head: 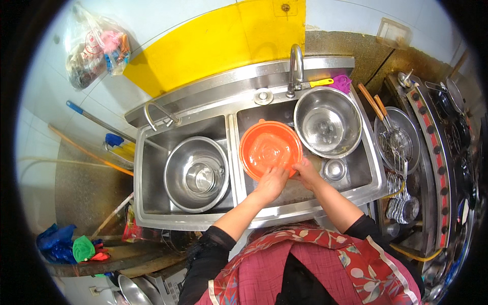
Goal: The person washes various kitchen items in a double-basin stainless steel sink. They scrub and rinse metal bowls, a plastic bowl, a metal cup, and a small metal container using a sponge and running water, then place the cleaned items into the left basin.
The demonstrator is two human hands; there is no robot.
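An orange plastic basin (267, 146), wet inside, is held over the right bowl of a double steel sink. My left hand (272, 183) lies over its near rim, the fingertips reaching inside. At its near right edge my right hand (305, 173) grips the rim; its fingers are partly hidden. Just to the right rests a large steel bowl (327, 122) with a wet inside. A small steel bowl (335, 170) is right of my right hand. The left sink holds a large steel basin (196, 174) with a smaller steel container (200, 178) in it.
Behind the sink stand a tall faucet (293, 70) and, at left, a curved faucet (160, 114). A yellow-handled tool (321, 82) and a purple cloth (340, 83) lie on the back ledge. Right of the sink, wood-handled strainers (385, 114) rest in a bowl beside a stove (431, 152).
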